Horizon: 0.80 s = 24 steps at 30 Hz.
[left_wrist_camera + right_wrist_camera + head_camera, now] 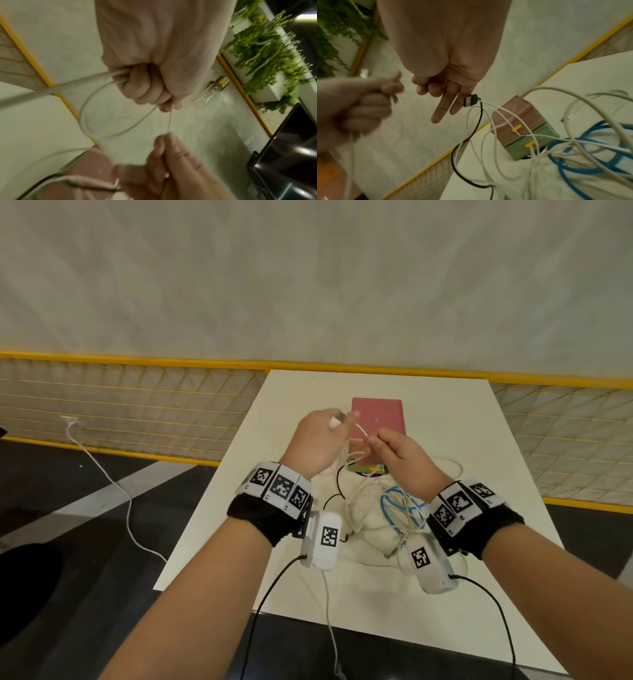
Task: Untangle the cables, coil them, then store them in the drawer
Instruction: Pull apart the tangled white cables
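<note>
Both hands are working above a white table [445, 419], raised over a tangle of cables. The left hand [317, 441] is clenching a white cable [106, 79] in its fist, with a plug end sticking out past the thumb in the head view. The right hand [400, 455] is pinching a thin stretch of the same white cable between thumb and forefinger, just beside the left hand.

The left wrist view is showing what the head view hides: the cable is looping out of the fist, curving round and running as a fine taut line down to the right fingertips [169, 136]. The right wrist view is showing the right hand's other two fingers pointing out straight, and a black plug [470, 100] hanging close by them with white and black leads trailing down from it.

The rest of the cables, a blue cable [573, 159] among white ones, are lying heaped on the table in front of a small drawer box [524, 126], pink on top and green below, with yellow handles, both drawers sitting closed.

Behind the table a yellow railing [137, 361] is running along a pale wall; another white lead is trailing over the dark floor [68, 542]. Green plants [267, 54] are showing in the wrist views.
</note>
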{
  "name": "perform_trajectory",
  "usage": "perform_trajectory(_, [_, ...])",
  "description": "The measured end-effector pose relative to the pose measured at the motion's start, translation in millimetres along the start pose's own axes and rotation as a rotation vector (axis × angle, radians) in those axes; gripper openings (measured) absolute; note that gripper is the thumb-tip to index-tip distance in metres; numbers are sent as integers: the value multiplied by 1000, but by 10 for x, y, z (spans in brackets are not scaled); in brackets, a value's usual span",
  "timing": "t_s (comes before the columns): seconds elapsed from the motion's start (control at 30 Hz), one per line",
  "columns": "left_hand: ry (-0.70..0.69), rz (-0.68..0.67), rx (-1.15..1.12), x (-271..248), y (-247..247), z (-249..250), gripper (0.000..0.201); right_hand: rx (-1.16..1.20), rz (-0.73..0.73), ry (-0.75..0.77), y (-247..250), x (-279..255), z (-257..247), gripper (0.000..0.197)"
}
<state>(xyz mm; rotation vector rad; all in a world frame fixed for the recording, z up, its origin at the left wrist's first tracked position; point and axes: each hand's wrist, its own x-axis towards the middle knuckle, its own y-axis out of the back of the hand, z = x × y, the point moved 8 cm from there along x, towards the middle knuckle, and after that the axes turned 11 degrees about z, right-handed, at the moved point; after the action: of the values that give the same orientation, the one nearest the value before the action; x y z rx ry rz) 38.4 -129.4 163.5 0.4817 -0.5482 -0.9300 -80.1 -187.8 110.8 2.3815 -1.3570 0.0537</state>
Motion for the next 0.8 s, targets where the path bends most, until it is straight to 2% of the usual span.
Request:
perform_trajectory(0.07, [-3, 150, -65, 87, 227, 64, 37, -41, -7, -43, -9, -35, 119, 26])
perform_trajectory(0.13, [56, 300, -179, 152, 468, 23, 40, -58, -21, -81, 4, -51, 231, 27])
perform_trajectory(0.17, [73, 353, -172, 170, 557, -19, 39, -69, -27, -90, 19, -52, 252, 28])
perform_trajectory(0.23, [40, 399, -6, 170, 644, -62, 26, -130, -27, -85, 52, -8, 240, 29])
perform_trajectory(0.27, [-3, 387, 127, 158, 637, -52, 17, -169, -23, -75, 63, 13, 195, 31])
perform_trajectory(0.3, [-66, 357, 258, 139, 574, -23, 27, -199, -18, -66, 72, 33, 143, 33])
perform_trajectory(0.37, [-208, 192, 463, 49, 283, 48, 58, -245, -16, -20, 75, 89, 28, 34])
perform_trajectory(0.4, [-243, 102, 491, 1, 125, 63, 62, -280, -25, 7, 64, 113, -24, 32])
perform_trajectory(0.47, [-220, -52, 431, -30, -152, -27, 53, -357, -44, 62, 42, 147, -119, 26])
perform_trajectory(0.53, [-149, -142, 275, -29, -297, -125, 29, -381, -38, 101, 53, 165, -203, 25])
perform_trajectory(0.57, [-138, -144, 233, -8, -301, -136, 19, -360, -36, 111, 63, 168, -227, 25])
perform_trajectory(0.63, [-184, -93, 230, 43, -210, -63, 11, -285, -42, 95, 80, 170, -211, 27])
perform_trajectory(0.73, [-237, 97, 200, 156, 191, 78, 13, -250, 4, 30, 174, 161, -54, 27])
perform_trajectory(0.8, [-177, 253, 128, 236, 541, 56, 14, -282, 29, -3, 272, 150, 101, 29])
